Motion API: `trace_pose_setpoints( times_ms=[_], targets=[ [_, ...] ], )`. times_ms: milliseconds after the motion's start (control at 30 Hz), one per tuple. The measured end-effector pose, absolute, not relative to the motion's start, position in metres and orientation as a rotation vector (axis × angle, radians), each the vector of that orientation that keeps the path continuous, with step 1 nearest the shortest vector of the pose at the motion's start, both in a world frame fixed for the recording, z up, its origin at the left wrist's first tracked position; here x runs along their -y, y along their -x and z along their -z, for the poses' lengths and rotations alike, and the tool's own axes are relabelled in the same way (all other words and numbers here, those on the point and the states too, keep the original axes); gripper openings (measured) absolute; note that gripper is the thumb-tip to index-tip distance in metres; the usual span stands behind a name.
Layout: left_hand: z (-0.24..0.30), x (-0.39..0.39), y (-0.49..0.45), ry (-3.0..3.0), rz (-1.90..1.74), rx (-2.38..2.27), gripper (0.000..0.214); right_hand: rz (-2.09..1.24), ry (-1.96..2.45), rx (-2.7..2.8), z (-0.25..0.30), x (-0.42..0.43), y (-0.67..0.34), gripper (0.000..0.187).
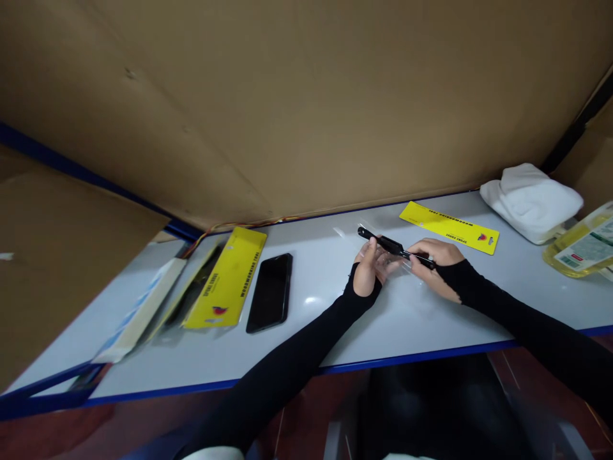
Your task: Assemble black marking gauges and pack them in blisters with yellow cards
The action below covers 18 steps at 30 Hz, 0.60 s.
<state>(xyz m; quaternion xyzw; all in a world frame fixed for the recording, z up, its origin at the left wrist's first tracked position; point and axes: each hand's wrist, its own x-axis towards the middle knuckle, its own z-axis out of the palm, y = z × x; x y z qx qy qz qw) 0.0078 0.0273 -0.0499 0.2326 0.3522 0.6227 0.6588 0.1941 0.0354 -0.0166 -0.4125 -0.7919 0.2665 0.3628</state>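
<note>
Black, metal-looking spokeshave (391,245) tilts above the white table (407,327); I see the left hand (367,271) thumb it against clear plastic (394,265) while the right hand (435,259) pinches one handle (424,260). From afar, I judge it stiff, weighty, slick: best held by both handles.

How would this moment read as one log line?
Left hand: holding black tool, clear plastic | Right hand: holding same tool | On table: yellow cards, black phone

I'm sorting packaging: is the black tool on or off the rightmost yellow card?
Off: left hand and right hand hold the black tool; that yellow card lies apart.
</note>
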Motion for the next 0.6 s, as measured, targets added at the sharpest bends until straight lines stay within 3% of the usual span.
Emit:
trace_pose_setpoints(
  times_ms=[233, 433, 600],
  targets=[
    [0.033, -0.025, -0.011, -0.453, -1.384, -0.849, 0.054, -1.161, 1.141, 1.477, 0.009, -0.043, -0.194, 0.030],
    [0.033, -0.037, 0.009, -0.568, -1.282, -0.868, 0.070, -1.175, 0.980, 1.042, -0.016, -0.061, -0.208, 0.058],
    [0.042, -0.032, 0.004, -0.731, -0.991, -0.714, 0.084, -1.245, 1.114, 1.177, -0.027, -0.057, -0.207, 0.063]
  ],
)
